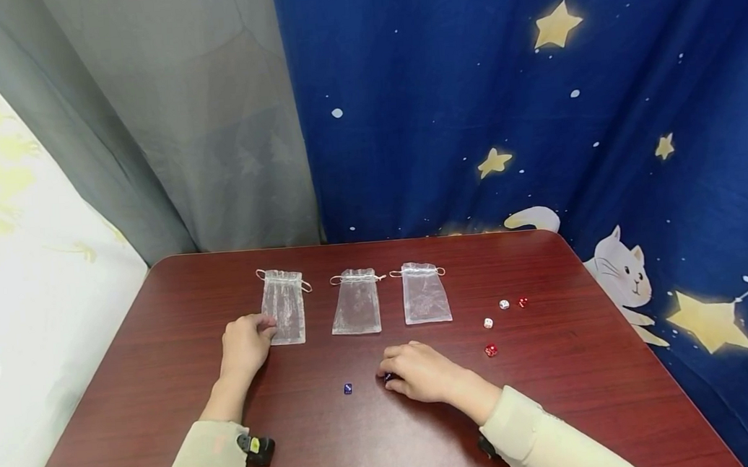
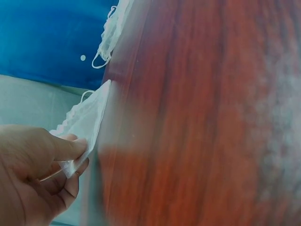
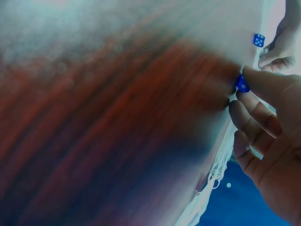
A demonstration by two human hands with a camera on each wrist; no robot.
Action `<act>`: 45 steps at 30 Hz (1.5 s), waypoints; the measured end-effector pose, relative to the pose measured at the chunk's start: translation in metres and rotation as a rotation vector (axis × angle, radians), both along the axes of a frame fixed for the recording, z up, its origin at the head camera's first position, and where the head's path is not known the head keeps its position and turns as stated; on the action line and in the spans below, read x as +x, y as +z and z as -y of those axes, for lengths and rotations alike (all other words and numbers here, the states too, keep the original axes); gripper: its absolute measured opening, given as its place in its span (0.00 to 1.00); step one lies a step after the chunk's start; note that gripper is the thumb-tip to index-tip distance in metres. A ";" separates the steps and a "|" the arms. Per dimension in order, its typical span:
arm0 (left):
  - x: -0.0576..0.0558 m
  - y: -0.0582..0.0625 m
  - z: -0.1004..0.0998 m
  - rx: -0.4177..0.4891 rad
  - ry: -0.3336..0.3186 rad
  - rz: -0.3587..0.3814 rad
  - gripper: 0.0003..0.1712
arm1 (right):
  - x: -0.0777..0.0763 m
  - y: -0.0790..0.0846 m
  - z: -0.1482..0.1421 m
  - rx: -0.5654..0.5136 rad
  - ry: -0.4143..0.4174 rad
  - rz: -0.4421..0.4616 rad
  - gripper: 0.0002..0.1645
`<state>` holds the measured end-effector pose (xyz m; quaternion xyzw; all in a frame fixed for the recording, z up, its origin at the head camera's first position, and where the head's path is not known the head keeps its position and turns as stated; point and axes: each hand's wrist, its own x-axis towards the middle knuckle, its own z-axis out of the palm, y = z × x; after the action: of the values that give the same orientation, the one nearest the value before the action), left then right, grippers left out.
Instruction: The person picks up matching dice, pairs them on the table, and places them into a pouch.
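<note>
Sheer cloth bags (image 1: 286, 306), glossy wood-grain table (image 1: 323, 439)

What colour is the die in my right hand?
The die is blue; the right wrist view shows it best.

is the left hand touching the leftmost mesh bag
Touching: the left wrist view shows the left hand pinching the leftmost mesh bag between thumb and fingers.

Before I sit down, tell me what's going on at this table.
A person's right hand pinches a blue die; their left hand pinches the edge of the leftmost bag. Another blue die lies between the hands. Two more bags lie in a row with that one, and red dice and white dice sit farther right.
</note>
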<state>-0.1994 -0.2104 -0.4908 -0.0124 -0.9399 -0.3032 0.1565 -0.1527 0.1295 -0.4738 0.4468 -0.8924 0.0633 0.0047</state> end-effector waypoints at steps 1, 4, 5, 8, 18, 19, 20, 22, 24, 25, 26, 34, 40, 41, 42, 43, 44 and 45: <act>0.000 0.000 0.000 0.001 0.000 -0.004 0.03 | 0.000 0.000 0.000 -0.003 0.000 0.002 0.09; 0.000 0.001 0.000 0.009 -0.008 -0.020 0.04 | -0.001 0.001 -0.001 -0.019 0.000 0.006 0.10; 0.000 0.000 -0.001 0.017 -0.015 -0.034 0.04 | -0.001 0.002 -0.002 -0.025 0.001 0.005 0.10; 0.000 -0.001 -0.003 0.044 -0.050 -0.100 0.04 | -0.002 0.005 -0.003 -0.049 0.004 0.002 0.10; -0.001 0.000 -0.011 0.114 -0.149 -0.296 0.06 | -0.008 0.013 -0.003 -0.121 0.008 0.001 0.10; -0.001 0.002 -0.013 0.123 -0.155 -0.308 0.06 | -0.008 0.015 -0.004 -0.131 0.005 0.004 0.10; -0.001 0.003 -0.014 0.133 -0.161 -0.319 0.06 | -0.010 0.016 -0.004 -0.144 0.002 0.008 0.09; 0.000 0.006 -0.016 0.154 -0.172 -0.337 0.07 | -0.012 0.020 -0.006 -0.166 -0.007 0.007 0.10; 0.001 0.008 -0.018 0.184 -0.176 -0.344 0.07 | -0.014 0.025 -0.007 -0.192 -0.017 0.005 0.11; 0.002 0.010 -0.020 0.198 -0.178 -0.347 0.07 | -0.016 0.027 -0.008 -0.204 -0.023 0.003 0.11; 0.002 0.011 -0.021 0.213 -0.180 -0.349 0.08 | -0.017 0.029 -0.008 -0.214 -0.027 -0.001 0.12; 0.008 0.018 -0.032 0.322 -0.208 -0.327 0.09 | -0.026 0.045 -0.010 -0.309 -0.052 0.002 0.15; 0.012 0.025 -0.043 0.379 -0.246 -0.337 0.10 | -0.033 0.052 -0.009 -0.420 -0.078 -0.037 0.12; 0.014 0.026 -0.046 0.383 -0.254 -0.342 0.10 | -0.033 0.053 -0.009 -0.445 -0.082 -0.043 0.12; 0.015 0.028 -0.048 0.383 -0.262 -0.348 0.10 | -0.034 0.054 -0.009 -0.471 -0.085 -0.052 0.12; 0.016 0.029 -0.050 0.383 -0.270 -0.354 0.10 | -0.035 0.055 -0.009 -0.502 -0.085 -0.061 0.12; 0.017 0.030 -0.052 0.384 -0.279 -0.360 0.10 | -0.035 0.056 -0.009 -0.530 -0.088 -0.071 0.12; 0.018 0.031 -0.054 0.385 -0.288 -0.367 0.11 | -0.036 0.058 -0.009 -0.558 -0.092 -0.081 0.13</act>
<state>-0.1809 -0.1563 -0.4594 -0.1702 -0.8098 -0.4877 0.2783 -0.1883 0.1380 -0.4161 0.3894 -0.8589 0.2882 0.1661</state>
